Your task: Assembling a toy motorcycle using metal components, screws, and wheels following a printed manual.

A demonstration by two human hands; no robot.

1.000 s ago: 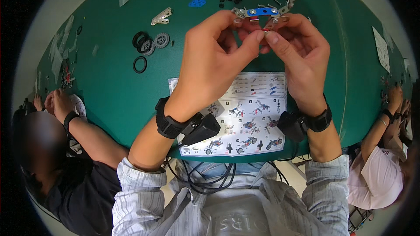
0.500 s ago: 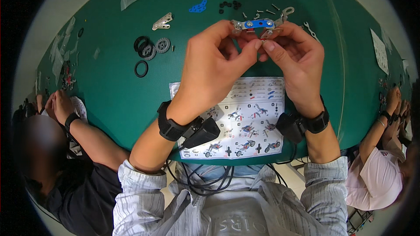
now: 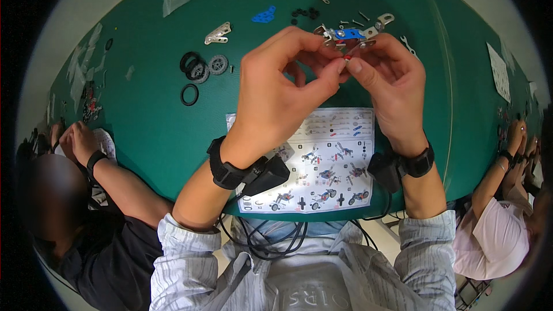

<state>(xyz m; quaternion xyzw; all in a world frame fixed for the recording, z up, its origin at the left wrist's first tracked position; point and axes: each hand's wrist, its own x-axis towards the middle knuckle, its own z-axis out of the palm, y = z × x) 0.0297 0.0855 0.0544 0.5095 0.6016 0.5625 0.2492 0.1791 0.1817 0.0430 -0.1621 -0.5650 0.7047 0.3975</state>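
Small metal model assembly (image 3: 352, 35) with blue plate and silver perforated strips, held raised above green bench (image 3: 150, 121), pinched between both hands. Left hand (image 3: 276, 95): grip closed on the near left end of the assembly, thumb and forefinger tips pressed together below the blue plate. Right hand (image 3: 391, 83): grip likewise closed on the assembly, thumb tip meeting the left thumb at a small red-tipped part, remaining fingers curled behind the strips. Assembly thus at the fingertips of both hands, far side of the hands, above the far half of the bench. Instruction sheet (image 3: 328, 155) flat on the bench beneath the wrists, near edge. Black rubber tyres and a grey wheel (image 3: 199, 69) left of the left hand, well apart; blue flat piece (image 3: 264, 15) and small black parts (image 3: 304, 14) beyond the hands. Compared with half a second earlier: hands and assembly in nearly the same raised position, both grips unchanged on the assembly, only slightly shifted in the frame.
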